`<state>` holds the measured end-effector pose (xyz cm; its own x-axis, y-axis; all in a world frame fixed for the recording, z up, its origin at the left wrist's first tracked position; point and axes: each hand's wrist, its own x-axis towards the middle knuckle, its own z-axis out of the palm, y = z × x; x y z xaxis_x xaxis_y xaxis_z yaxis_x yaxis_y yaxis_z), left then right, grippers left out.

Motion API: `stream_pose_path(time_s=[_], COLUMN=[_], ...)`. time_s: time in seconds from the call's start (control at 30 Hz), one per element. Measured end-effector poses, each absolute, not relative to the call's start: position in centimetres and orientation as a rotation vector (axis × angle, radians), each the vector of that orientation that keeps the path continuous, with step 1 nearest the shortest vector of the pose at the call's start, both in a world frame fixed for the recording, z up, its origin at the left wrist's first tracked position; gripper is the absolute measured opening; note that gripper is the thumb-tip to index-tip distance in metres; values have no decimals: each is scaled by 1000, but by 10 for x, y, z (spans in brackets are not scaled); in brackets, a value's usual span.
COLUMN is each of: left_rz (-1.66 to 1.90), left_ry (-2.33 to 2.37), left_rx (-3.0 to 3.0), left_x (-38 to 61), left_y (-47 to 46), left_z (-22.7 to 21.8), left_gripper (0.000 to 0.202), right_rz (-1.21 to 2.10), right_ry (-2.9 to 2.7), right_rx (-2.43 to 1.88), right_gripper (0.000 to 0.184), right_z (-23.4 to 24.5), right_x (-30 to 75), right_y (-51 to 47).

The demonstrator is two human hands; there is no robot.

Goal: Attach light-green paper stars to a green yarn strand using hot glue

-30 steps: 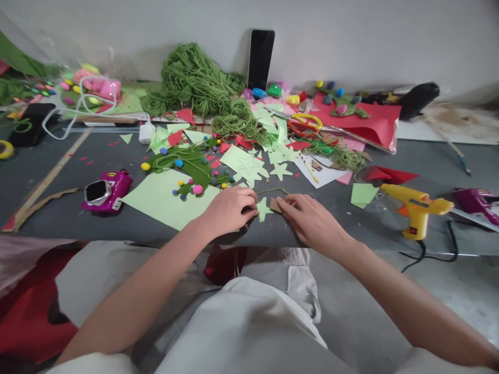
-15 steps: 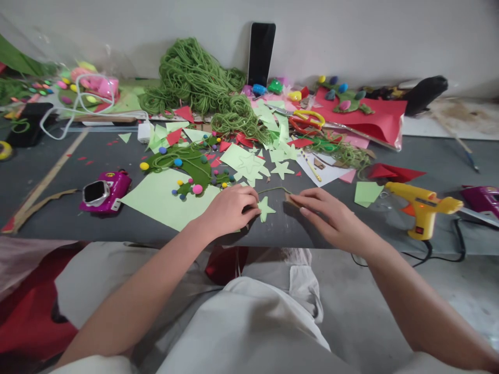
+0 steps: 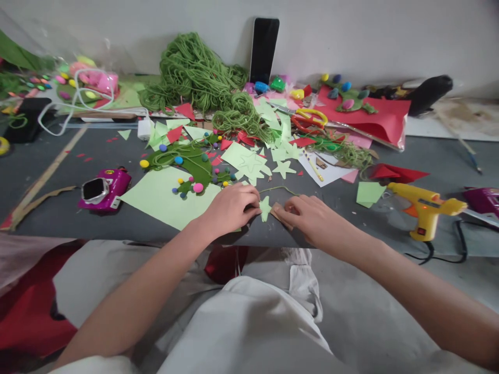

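Observation:
A small light green paper star [image 3: 265, 209] lies on the dark table between my hands. My left hand [image 3: 237, 203] pinches the star's left edge against the tabletop with thumb and fingertips. In the fingers of my right hand [image 3: 310, 214] is a small piece of brown cardboard [image 3: 283, 216], its tip close to the star's right side. A strand of green yarn [image 3: 278, 188] curves behind the star, from my left fingers toward my right hand. Just left of my left hand are a light green paper sheet [image 3: 159, 200] and a dark green felt shape with pompoms [image 3: 191, 161].
A yellow glue gun [image 3: 427, 208] rests at the right, its cord over the table edge. Green yarn [image 3: 195, 72], a leaning phone [image 3: 264, 51], scissors [image 3: 312, 118] and paper scraps fill the back. A purple device with a watch [image 3: 104, 191] sits left.
My right hand has moved left and slightly down, bringing the cardboard piece from beyond the star up to its right side. My left hand has stayed at the star.

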<state>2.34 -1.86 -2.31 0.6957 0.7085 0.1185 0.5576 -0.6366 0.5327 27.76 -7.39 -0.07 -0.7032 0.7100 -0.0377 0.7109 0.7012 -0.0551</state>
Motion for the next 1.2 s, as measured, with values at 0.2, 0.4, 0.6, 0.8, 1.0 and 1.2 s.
stream_pose_path(time_s=[0.2,0.4,0.6,0.8,1.0,1.2], left_rz=[441,444,403,287,312,431], left_ry=[980,971,1024,1093,1089,1037], left_rx=[2434,2431,2447,2480,2312,2144], left_x=[24,24,23,29,29,28], left_y=[-19,-19,-20,-20,-17,-19], left_z=[-22,-24,-25,-19,-15,-14], left_gripper=[15,17,10,16,16,18], right_rz=[-208,-201,-315,40,-279,-771], right_ry=[2900,2915,2855,2884,3059,3154], right_rx=[1319,1396,1404,1752,1801,1745], right_gripper=[33,30,26,34,33,29], right_z=[0,-8,5,4,-15,-14], right_x=[272,273,306,326,309,289], right_y=[-78,-83,-76,-56,-56,-63])
